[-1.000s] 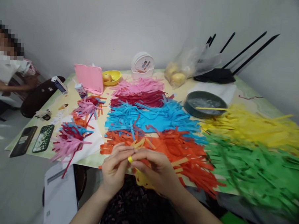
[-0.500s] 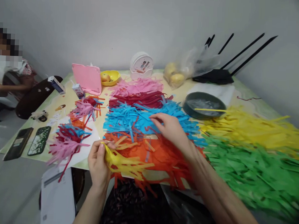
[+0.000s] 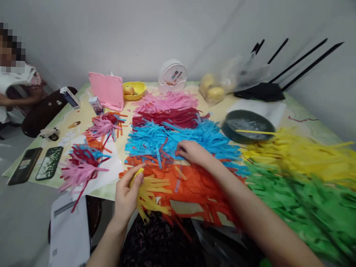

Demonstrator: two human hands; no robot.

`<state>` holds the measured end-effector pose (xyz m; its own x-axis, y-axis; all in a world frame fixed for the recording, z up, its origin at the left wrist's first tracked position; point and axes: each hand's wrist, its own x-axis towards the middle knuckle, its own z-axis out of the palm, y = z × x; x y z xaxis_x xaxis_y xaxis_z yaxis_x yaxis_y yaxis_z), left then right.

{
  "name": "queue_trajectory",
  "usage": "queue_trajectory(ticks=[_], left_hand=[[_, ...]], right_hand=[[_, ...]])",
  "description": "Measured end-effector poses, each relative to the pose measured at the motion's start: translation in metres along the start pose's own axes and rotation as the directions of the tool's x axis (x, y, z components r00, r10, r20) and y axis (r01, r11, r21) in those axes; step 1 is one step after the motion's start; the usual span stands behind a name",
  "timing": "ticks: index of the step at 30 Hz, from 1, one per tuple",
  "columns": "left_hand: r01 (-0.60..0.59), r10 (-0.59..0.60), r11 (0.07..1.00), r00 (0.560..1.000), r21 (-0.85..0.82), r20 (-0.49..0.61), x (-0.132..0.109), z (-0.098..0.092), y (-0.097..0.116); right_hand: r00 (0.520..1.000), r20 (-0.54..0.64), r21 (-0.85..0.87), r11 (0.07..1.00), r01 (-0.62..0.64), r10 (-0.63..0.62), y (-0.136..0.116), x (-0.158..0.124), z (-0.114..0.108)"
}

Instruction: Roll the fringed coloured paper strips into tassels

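My left hand (image 3: pixel 125 198) is closed at the table's front edge, pinching the rolled end of a yellow fringed paper tassel (image 3: pixel 153 190). The tassel's cut strips spread to the right over orange fringed paper (image 3: pixel 193 181). My right hand (image 3: pixel 191 152) reaches over the blue fringed paper (image 3: pixel 148 138), fingers closed on an orange-red paper strip (image 3: pixel 180 152); the palm hides part of it. Left of my left hand, finished-looking tassel bunches in pink, red, blue and orange (image 3: pixel 84 163) lie on a white sheet (image 3: pixel 113 166).
Dark red (image 3: pixel 169 118), pink (image 3: pixel 167 101), yellow (image 3: pixel 313 153) and green fringed paper (image 3: pixel 298 205) cover much of the table. A dark green bowl (image 3: pixel 249 132), two phones (image 3: pixel 49 163), a pink tablet case (image 3: pixel 106 91) and a black router (image 3: pixel 261 91) stand around. A person sits at the left.
My right hand has come down onto the blue paper and pinched the orange-red strip. The left hand has turned more upright, its yellow tassel now hanging lower. The view shifted slightly.
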<state>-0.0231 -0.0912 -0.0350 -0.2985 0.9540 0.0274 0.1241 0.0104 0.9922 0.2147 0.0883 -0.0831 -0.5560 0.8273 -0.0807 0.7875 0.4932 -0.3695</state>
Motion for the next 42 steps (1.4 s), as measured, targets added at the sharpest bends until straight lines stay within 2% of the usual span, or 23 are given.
queue_trajectory(ticks=[2, 5, 9, 15, 18, 21, 23, 25, 27, 28, 29, 31, 34, 36, 38, 40, 42], left_hand=[[-0.017, 0.016, 1.0, 0.998, 0.02, 0.059, 0.0, 0.0, 0.002], [-0.05, 0.054, 0.997, 0.994, -0.052, 0.096, -0.002, 0.003, 0.003], [-0.048, 0.057, 0.988, 0.997, -0.149, 0.058, -0.003, 0.005, 0.002], [-0.041, 0.044, 0.99, 0.999, -0.137, 0.019, -0.001, 0.002, -0.002], [-0.024, 0.023, 0.99, 1.0, -0.137, -0.007, -0.001, 0.001, -0.001], [0.011, -0.014, 0.986, 1.0, -0.164, -0.017, -0.003, 0.0, 0.0], [0.025, -0.027, 0.982, 1.0, -0.189, -0.007, -0.005, -0.001, 0.0], [0.015, -0.014, 0.978, 1.0, -0.207, 0.009, -0.007, -0.001, 0.0], [-0.009, 0.015, 0.981, 1.0, -0.195, 0.025, -0.009, 0.0, 0.001], [-0.024, 0.03, 0.984, 0.999, -0.178, 0.032, -0.01, 0.0, 0.002], [-0.036, 0.043, 0.987, 0.998, -0.157, 0.041, -0.011, 0.001, 0.004], [-0.053, 0.061, 0.99, 0.996, -0.128, 0.062, -0.014, 0.003, 0.007], [-0.045, 0.056, 0.99, 0.995, -0.131, 0.084, -0.016, 0.007, 0.012], [-0.035, 0.048, 0.99, 0.994, -0.134, 0.094, -0.016, 0.008, 0.014], [-0.034, 0.045, 0.993, 0.994, -0.114, 0.097, -0.017, 0.007, 0.015], [-0.041, 0.045, 0.997, 0.997, -0.06, 0.07, -0.024, 0.005, 0.016], [-0.048, 0.048, 0.999, 0.999, 0.016, 0.023, -0.035, 0.005, 0.017]], right_hand=[[1.0, -0.007, -0.01, 1.0, 0.006, -0.006, 0.001, 0.0, 0.0], [0.999, -0.002, -0.016, 0.999, 0.043, -0.043, -0.002, -0.001, 0.0], [0.996, 0.018, -0.029, 0.996, 0.083, -0.082, -0.006, -0.001, 0.0], [0.991, 0.018, -0.053, 0.99, 0.132, -0.131, -0.013, -0.002, 0.005], [0.992, -0.018, -0.067, 0.99, 0.123, -0.124, -0.013, -0.003, 0.007], [0.993, -0.109, -0.088, 0.995, 0.046, -0.055, -0.002, -0.006, 0.002], [0.96, -0.276, -0.047, 0.997, -0.065, 0.049, 0.006, -0.012, -0.007], [0.877, -0.455, 0.035, 0.987, -0.157, 0.155, 0.005, -0.024, -0.018], [0.797, -0.562, 0.177, 0.974, -0.144, 0.22, -0.013, -0.041, -0.024], [0.791, -0.568, 0.253, 0.963, -0.095, 0.227, -0.029, -0.052, -0.025], [0.801, -0.555, 0.361, 0.932, -0.01, 0.224, -0.048, -0.062, -0.024], [0.877, -0.455, 0.552, 0.822, 0.141, 0.156, -0.092, -0.079, -0.016], [0.934, -0.344, 0.742, 0.638, 0.208, 0.096, -0.142, -0.091, -0.001], [0.945, -0.306, 0.809, 0.556, 0.193, 0.116, -0.155, -0.09, 0.005], [0.949, -0.282, 0.841, 0.512, 0.174, 0.14, -0.156, -0.09, 0.007], [0.957, -0.248, 0.856, 0.496, 0.144, 0.15, -0.152, -0.096, 0.008], [0.966, -0.216, 0.844, 0.525, 0.11, 0.144, -0.149, -0.107, 0.013]])
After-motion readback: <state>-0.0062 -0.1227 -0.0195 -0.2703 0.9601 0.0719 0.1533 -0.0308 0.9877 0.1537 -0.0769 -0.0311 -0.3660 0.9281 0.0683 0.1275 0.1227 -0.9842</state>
